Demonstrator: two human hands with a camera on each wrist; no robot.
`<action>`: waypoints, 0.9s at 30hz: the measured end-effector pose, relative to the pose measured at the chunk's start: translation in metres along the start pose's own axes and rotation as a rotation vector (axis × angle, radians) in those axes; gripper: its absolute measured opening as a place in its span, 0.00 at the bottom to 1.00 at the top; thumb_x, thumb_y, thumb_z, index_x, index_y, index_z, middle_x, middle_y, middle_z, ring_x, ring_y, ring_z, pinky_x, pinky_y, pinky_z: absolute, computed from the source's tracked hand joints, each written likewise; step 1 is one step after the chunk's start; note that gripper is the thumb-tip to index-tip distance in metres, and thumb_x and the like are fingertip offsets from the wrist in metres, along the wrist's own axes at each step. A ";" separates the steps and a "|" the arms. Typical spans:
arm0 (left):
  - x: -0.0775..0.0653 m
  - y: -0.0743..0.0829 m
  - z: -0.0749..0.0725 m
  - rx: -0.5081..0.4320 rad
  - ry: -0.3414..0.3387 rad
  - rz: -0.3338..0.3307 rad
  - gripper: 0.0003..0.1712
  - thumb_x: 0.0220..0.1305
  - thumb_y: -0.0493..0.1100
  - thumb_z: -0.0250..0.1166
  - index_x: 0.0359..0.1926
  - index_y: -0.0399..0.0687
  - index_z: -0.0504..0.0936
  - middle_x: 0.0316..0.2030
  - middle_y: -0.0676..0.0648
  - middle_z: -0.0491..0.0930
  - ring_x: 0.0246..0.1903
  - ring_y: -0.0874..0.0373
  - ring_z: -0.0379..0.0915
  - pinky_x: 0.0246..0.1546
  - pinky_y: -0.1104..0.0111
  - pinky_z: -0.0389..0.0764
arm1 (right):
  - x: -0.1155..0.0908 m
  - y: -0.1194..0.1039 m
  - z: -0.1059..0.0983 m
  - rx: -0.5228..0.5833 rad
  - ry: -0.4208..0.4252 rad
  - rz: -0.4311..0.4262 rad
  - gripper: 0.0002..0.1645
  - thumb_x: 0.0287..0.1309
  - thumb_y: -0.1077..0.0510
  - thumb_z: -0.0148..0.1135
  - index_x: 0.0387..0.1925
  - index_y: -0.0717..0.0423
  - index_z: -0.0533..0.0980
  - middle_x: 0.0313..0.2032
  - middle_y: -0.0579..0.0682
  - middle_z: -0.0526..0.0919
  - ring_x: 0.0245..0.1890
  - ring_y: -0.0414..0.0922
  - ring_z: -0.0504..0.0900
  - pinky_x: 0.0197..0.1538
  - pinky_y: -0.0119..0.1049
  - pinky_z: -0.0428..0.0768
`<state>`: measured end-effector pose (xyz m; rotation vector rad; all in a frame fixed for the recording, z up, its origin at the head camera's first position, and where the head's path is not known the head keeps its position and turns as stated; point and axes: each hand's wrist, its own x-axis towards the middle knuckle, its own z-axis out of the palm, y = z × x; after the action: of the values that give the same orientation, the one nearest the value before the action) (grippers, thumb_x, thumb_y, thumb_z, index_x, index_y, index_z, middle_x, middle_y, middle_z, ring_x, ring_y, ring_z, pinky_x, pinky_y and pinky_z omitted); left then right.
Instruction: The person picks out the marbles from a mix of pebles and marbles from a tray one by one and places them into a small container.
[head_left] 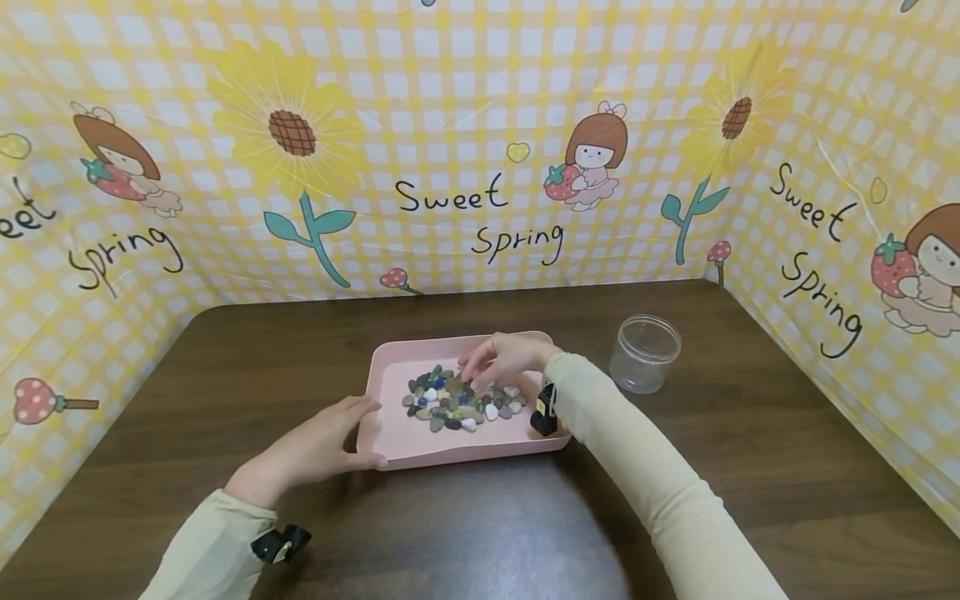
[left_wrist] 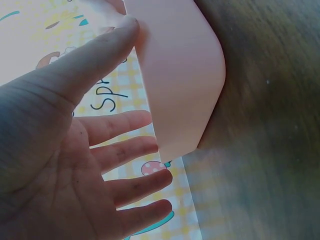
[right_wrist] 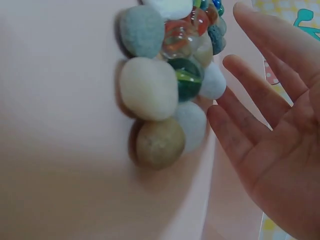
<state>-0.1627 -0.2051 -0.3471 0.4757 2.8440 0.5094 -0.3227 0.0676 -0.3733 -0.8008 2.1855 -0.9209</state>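
Note:
A pink tray (head_left: 390, 433) lies on the table, with a loose pile of pebbles (head_left: 453, 413) and glass marbles in its middle. At its left end, my left hand (head_left: 311, 446) steadies the rim, thumb near the front corner and fingers spread. The left wrist view has the thumb against the tray wall (left_wrist: 182, 75) and the other fingers nearly straight. My right hand (head_left: 512, 357) reaches over the pile from the right, fingertips at its far side. In the right wrist view its fingers are loosely extended beside the stones, near a green marble (right_wrist: 187, 80) and a cream pebble (right_wrist: 149, 89).
A clear, lidless jar (head_left: 645, 354) stands on the dark wooden table (head_left: 480, 533), right of the tray and beyond the right forearm. A yellow checked cloth (head_left: 450, 108) with printed flowers and figures rises behind and on both sides.

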 end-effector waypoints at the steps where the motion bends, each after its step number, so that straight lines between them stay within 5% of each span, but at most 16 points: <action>1: 0.000 0.000 0.000 -0.001 0.001 0.001 0.50 0.47 0.63 0.69 0.63 0.35 0.66 0.64 0.29 0.62 0.62 0.34 0.61 0.59 0.42 0.64 | 0.000 0.000 0.001 -0.014 0.003 0.002 0.09 0.52 0.57 0.67 0.38 0.49 0.84 0.65 0.45 0.69 0.66 0.44 0.64 0.65 0.40 0.67; 7: 0.000 -0.001 0.000 -0.013 0.002 0.012 0.50 0.48 0.63 0.69 0.63 0.33 0.65 0.64 0.29 0.62 0.63 0.33 0.59 0.60 0.43 0.64 | 0.002 0.001 0.004 -0.065 0.007 -0.008 0.06 0.51 0.58 0.68 0.34 0.46 0.84 0.64 0.43 0.70 0.68 0.44 0.62 0.70 0.43 0.59; 27: -0.001 0.000 0.000 -0.013 -0.002 0.004 0.50 0.48 0.64 0.68 0.63 0.34 0.65 0.64 0.30 0.61 0.63 0.34 0.59 0.60 0.43 0.64 | 0.003 -0.002 0.008 -0.098 0.018 -0.013 0.05 0.51 0.60 0.68 0.32 0.50 0.85 0.63 0.47 0.71 0.67 0.47 0.63 0.69 0.44 0.61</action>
<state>-0.1619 -0.2056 -0.3470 0.4799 2.8366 0.5274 -0.3188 0.0611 -0.3772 -0.8564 2.2582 -0.8362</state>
